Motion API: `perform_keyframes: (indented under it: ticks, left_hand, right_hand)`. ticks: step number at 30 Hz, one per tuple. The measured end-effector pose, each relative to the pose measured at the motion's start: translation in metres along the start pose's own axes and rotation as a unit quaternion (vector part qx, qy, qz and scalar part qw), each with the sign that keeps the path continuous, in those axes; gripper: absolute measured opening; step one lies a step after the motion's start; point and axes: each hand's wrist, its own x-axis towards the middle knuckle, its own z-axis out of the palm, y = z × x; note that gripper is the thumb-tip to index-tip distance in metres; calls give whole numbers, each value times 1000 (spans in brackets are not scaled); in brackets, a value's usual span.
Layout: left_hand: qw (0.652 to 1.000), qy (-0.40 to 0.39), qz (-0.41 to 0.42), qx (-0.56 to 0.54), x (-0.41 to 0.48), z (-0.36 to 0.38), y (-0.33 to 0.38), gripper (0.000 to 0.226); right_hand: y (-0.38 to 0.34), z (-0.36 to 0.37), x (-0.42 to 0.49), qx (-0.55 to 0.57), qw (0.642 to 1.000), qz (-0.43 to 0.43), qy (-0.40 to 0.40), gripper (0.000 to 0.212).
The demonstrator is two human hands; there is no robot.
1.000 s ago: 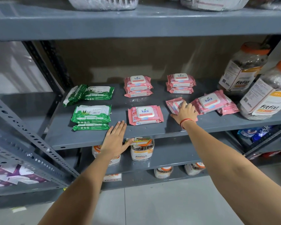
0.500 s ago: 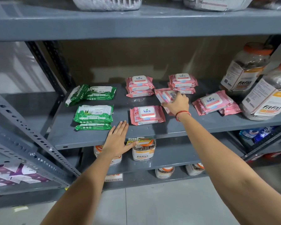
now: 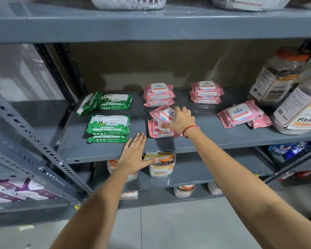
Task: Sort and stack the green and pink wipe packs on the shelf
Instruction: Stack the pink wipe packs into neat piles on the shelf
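Pink pack [image 3: 166,115] sits in the right hand [image 3: 181,121], tilted, with the fingers closed around its near end. Right under that grip lies another pink pack [image 3: 157,131], flat on the grey shelf [image 3: 214,135]; I cannot tell if the two packs touch. Behind the grip, at the back of the shelf, are two small pink stacks: one [image 3: 159,94] straight behind, one [image 3: 206,92] behind and to the right. Further right of the grip lie two more pink packs [image 3: 241,114], one partly on top of the other, and past them stand big jars [image 3: 300,110].

To the left of the grip are the green packs: a front stack [image 3: 108,127] of two, and behind it a back pair [image 3: 104,104] with one pack leaning.

Near and to the left of the grip, the left hand [image 3: 135,155] lies flat and open on the front edge of the shelf, holding nothing.
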Motion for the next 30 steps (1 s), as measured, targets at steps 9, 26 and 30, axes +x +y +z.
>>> perform_keyframes:
  ticks: [9, 26, 30]
  left_hand:
    - [1000, 6, 0, 4, 0, 1, 0, 111]
    - [1000, 2, -6, -2, -1, -2, 1, 120]
    - [1000, 9, -4, -8, -2, -1, 1, 116]
  right_hand:
    - [-11, -12, 13, -106, 992, -27, -61, 69]
    - [1, -41, 35, -158, 948, -176, -211, 85]
    - [9, -29, 31, -147, 957, -179, -176, 91]
